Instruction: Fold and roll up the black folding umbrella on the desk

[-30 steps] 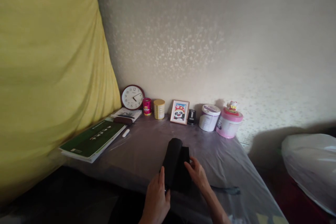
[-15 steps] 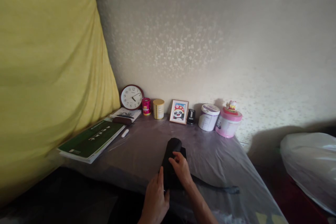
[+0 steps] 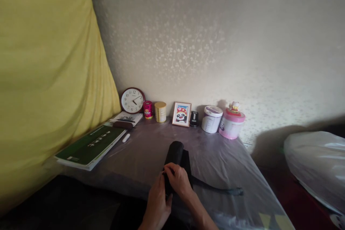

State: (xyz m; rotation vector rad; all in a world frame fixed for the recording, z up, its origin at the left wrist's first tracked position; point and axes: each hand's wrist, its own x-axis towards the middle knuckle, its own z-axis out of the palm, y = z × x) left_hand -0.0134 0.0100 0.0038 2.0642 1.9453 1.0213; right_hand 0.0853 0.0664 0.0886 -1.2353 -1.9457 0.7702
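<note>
A roll of black fabric (image 3: 175, 151) lies on the table near its front edge, pointing away from me, with a flatter black part along its right side. From that side a dark strap (image 3: 218, 188) trails right across the cover. My left hand (image 3: 158, 196) is closed around the near left side of the roll, thumb toward me. Over the top of the roll reaches my right hand (image 3: 178, 179), its thumb and fingers pinched at the left edge beside my left fingertips. What exactly lies between those fingertips is too small to make out.
Along the wall stand a clock (image 3: 133, 100), a pink tin (image 3: 147, 110), a yellow-lidded can (image 3: 160, 112), a framed panda picture (image 3: 181, 114), a black gadget (image 3: 194, 119) and two tubs (image 3: 212, 119). A green book (image 3: 94, 145) lies left, below a yellow curtain (image 3: 54, 79).
My right hand has moved left and toward me, from the top of the roll to its left edge, meeting my left fingertips. The camera view has shifted slightly.
</note>
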